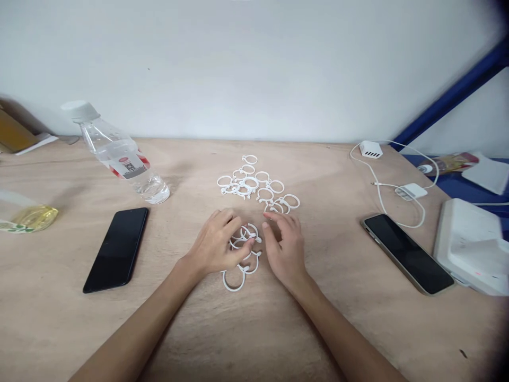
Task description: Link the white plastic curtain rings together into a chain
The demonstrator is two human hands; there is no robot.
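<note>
A loose pile of several white plastic rings (254,184) lies on the wooden table (254,329) in the middle. Nearer to me a linked chain of white rings (240,265) rests on the wood. My left hand (217,244) has its fingers curled and pinched on the top rings of that chain. My right hand (284,246) hovers just to the right, fingers loosely spread and bent, fingertips close to the nearest rings of the pile, holding nothing I can see.
A clear water bottle (119,156) stands tilted at back left, a black phone (117,248) lies left of my hands, a second phone (407,253) lies to the right. White chargers and cable (392,185) sit at back right, a white box (471,244) at the right edge.
</note>
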